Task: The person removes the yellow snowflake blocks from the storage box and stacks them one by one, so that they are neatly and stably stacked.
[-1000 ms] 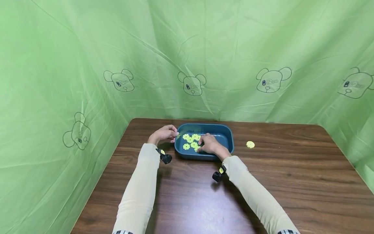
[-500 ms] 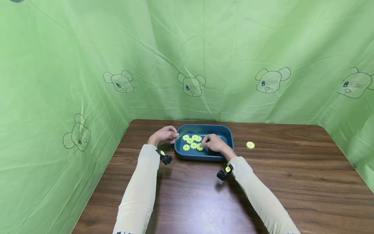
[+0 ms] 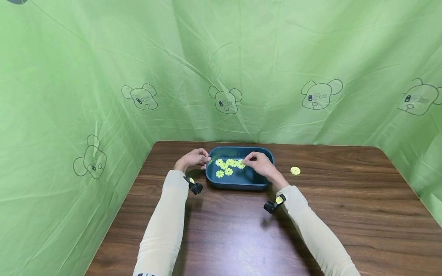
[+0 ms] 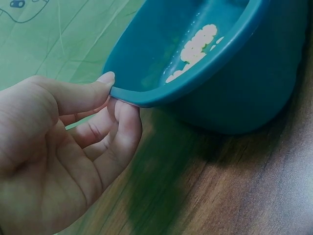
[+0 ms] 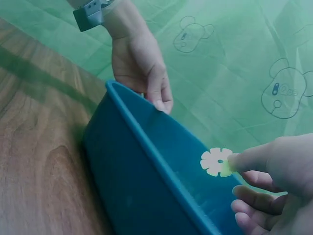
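Observation:
A dark blue basin (image 3: 238, 186) stands on the table with several yellow flower-shaped discs (image 3: 220, 173) in its left half. My left hand (image 3: 194, 158) grips the basin's left rim; in the left wrist view the thumb (image 4: 83, 95) lies over the rim and curled fingers sit beneath it. Over the basin, my right hand (image 3: 260, 164) pinches one notched flower disc (image 5: 215, 162) between thumb and finger. The other fingers (image 5: 259, 200) of that hand are bent and hold nothing. In the right wrist view, the rest of the discs are hidden behind the basin wall.
One more yellow disc (image 3: 295, 170) lies on the brown wooden table (image 3: 345, 199), right of the basin. Green cloth (image 3: 269, 69) with printed bear heads hangs behind the table and along its sides. A black wrist camera (image 3: 272, 205) sits on the right sleeve.
My right hand has moved right and a little up from the disc cluster, now with a disc pinched near the basin's middle. The left hand keeps its place on the rim.

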The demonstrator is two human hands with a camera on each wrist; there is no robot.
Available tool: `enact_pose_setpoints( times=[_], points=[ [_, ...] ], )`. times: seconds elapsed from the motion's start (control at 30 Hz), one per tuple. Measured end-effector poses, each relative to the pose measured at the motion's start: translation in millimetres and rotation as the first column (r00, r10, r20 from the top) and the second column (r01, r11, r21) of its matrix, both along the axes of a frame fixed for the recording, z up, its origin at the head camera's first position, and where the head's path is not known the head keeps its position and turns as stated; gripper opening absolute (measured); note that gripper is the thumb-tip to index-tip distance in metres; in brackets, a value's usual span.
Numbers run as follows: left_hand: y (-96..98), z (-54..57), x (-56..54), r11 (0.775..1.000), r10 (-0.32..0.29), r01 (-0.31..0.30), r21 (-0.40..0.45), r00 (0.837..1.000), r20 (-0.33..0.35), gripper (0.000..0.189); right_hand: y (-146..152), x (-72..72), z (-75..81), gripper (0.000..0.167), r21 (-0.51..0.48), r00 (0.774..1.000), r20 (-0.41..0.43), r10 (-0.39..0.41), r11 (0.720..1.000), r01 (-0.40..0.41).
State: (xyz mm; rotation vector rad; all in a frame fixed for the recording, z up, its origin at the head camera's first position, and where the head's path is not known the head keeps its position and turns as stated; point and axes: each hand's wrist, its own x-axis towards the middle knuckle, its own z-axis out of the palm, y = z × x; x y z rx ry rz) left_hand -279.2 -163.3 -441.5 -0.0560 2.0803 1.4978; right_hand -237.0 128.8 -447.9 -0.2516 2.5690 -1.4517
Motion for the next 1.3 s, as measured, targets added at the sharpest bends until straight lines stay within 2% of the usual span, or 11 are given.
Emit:
enact_pose_setpoints(
  times=[0.4,0.63,0.97,1.3],
  points=[
    [-0.5,2.6,-1.1,1.0,-0.005,0.005,-0.001,1.0,-0.02,0.012,29.5,-1.2,24.6,0.025,-0.006,0.995,-0.07,-0.077,0.997,0.077],
    [0.0,3.4,-0.2,1.0,-0.001,0.001,-0.005,1.0,-0.017,0.013,52.5,-2.1,23.3,0.027,-0.024,0.988,-0.096,-0.123,0.992,0.121],
    [0.6,0.2,-0.1,1.0,-0.001,0.001,-0.004,1.0,-0.008,0.011,90.7,5.6,22.4,0.036,-0.039,0.975,-0.065,-0.211,0.977,0.208],
    [0.9,0.9,0.5,1.0,0.003,-0.003,-0.003,1.0,-0.007,0.012,120.6,14.9,18.0,0.044,-0.018,0.965,0.018,-0.26,0.965,0.26]
  ],
)
